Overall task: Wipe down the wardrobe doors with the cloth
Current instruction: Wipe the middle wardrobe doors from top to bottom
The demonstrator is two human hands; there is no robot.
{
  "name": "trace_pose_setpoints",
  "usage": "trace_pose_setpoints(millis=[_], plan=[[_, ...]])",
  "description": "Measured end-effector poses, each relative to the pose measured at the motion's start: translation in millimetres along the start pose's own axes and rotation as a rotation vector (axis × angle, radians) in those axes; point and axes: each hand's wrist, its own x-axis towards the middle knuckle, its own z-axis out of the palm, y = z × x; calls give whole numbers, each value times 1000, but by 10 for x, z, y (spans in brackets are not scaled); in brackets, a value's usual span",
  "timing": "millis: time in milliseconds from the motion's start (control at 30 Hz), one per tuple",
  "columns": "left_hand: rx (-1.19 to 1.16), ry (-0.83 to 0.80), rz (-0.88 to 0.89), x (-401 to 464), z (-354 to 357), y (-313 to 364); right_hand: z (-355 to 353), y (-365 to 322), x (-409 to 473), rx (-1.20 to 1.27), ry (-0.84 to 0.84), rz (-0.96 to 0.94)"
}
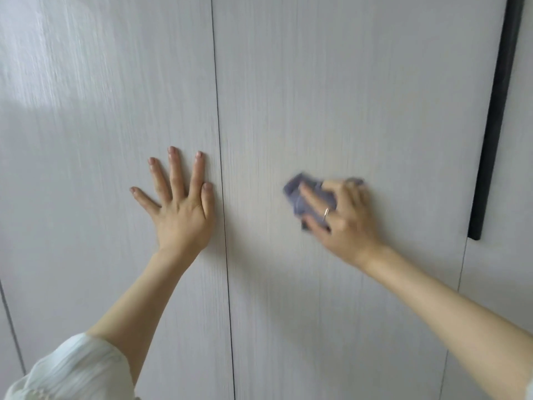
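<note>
— Pale grey-white on both wardrobe doors [360,96], with fine vertical streaks like faint wood grain
— And a thin dark line [220,168] down the seam between them
— Muted lavender-purple for the cloth [302,194], plain, no print, under the right hand [343,215]
— A silver-toned ring [326,212] on one finger there
— Off past the cloth hand, a matte black handle bar [496,119], solid, unpatterned
— By the left hand [181,206], pale pinkish nails, no bright polish
— Lower on that arm, a creamy white sleeve [78,370] with a crinkled rib texture
— Brighter whitish sheen high on the door above the flat hand
</note>
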Motion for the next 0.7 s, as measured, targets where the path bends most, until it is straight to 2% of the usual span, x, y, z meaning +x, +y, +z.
trace_pose_setpoints(millis=[100, 167, 233, 367, 433, 500, 633, 667, 700], plan=[[-13, -19, -12, -71, 13, 12, -165, -78, -546, 3, -264, -445], [-12, -21, -22, -106, 37, 20, -235, 113, -502, -18, -299, -542], [-10, -24, -40, -119, 50, 32, -250, 355, -247, -12, -222, -413], [-9, -16, -44, -123, 50, 30, -335, 665, 322, -18, 41, 198], [-6, -23, -47, -131, 44, 38, -314, 599, 275, -36, 110, 357], [-13, -31, -70, -143, 40, 60, -288, 430, -55, -23, 68, 255], [-59, -17, -107, -181, 44, 135, -492, 271, -892, -8, -345, -334], [-64, -13, -110, -188, 54, 142, -578, 339, -891, 5, -415, -434], [-62, -6, -111, -186, 65, 143, -638, 429, -797, 31, -466, -455]])
